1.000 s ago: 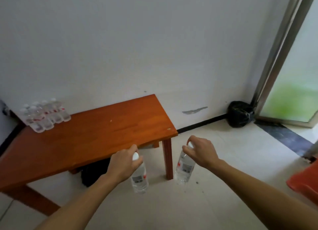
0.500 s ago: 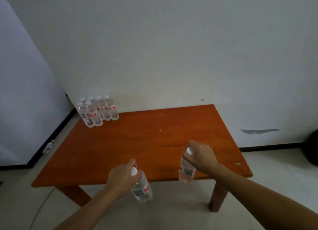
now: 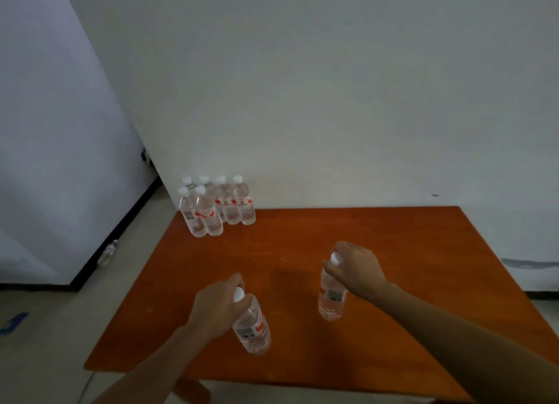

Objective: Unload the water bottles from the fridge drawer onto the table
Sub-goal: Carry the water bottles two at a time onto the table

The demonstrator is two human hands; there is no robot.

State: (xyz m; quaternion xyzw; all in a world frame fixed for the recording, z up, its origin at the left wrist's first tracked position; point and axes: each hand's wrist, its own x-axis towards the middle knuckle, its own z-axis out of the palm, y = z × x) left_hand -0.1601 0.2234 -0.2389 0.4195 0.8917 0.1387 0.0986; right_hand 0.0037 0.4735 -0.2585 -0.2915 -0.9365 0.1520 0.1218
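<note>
My left hand (image 3: 216,308) grips the white-capped neck of a clear water bottle (image 3: 252,328), which hangs tilted over the near part of the orange-brown wooden table (image 3: 393,267). My right hand (image 3: 355,267) holds a second clear bottle (image 3: 331,297) by its cap, upright, over the table's middle. Whether either bottle touches the tabletop I cannot tell. Several more bottles (image 3: 216,205) with red labels stand grouped at the table's far left corner, against the wall.
A white wall runs behind the table. A pale panel (image 3: 60,161) stands at the left. One bottle (image 3: 109,252) lies on the floor beside it. A blue object (image 3: 13,322) lies on the floor at far left.
The view has swung left and closer to the table. Both hands, each holding its bottle, have moved from beyond the table's near edge to over the tabletop.
</note>
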